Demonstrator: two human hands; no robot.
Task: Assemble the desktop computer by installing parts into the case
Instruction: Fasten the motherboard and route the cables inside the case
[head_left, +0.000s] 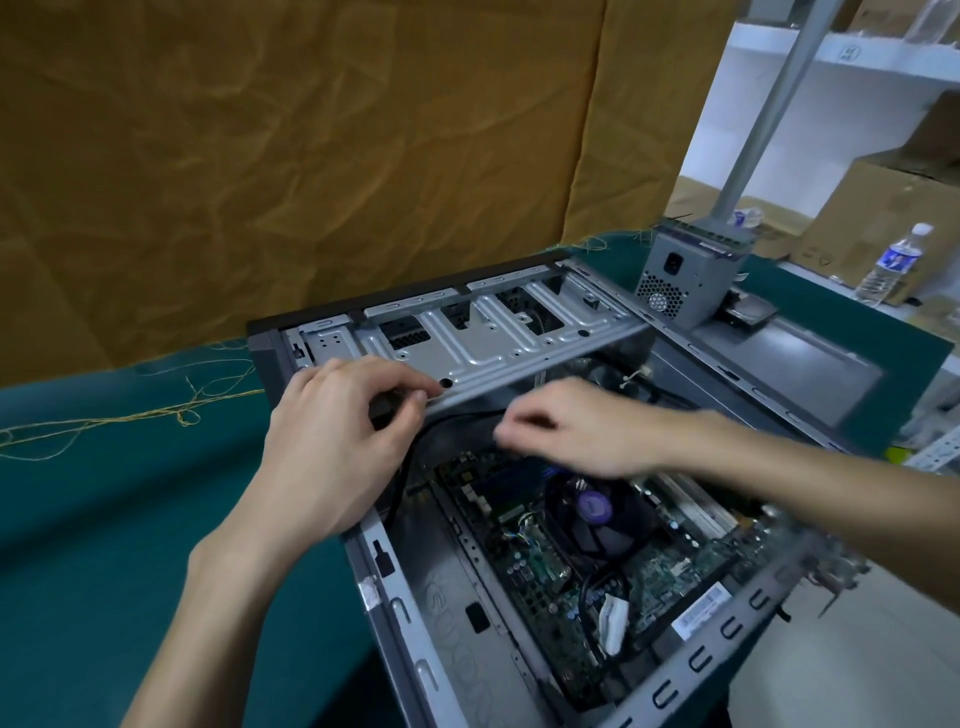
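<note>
An open case (395, 587) is shown lying on its side on a green mat (104, 509), its interior facing up. A motherboard (571, 561) with a round fan (597, 512) is seated inside, and a metal drive cage (483, 343) is seen tilted up along the far edge.

The left hand (332, 447) is extended from the lower left, forearm angled up toward the case, palm down over the near corner of the case. Its fingers are curled and its thumb and fingertips are closed on a small dark part at the lower edge of the cage; what that part is cannot be told. A black cable (402, 478) is seen looping down from beneath this hand into the case.

The right hand (576, 431) is brought in from the right, forearm nearly level above the fan. Its fingers are bent downward and blurred; whether anything is held by them cannot be told.

A power supply (680, 275) stands on the mat beyond the case, with a bottle (893, 265) farther right.
</note>
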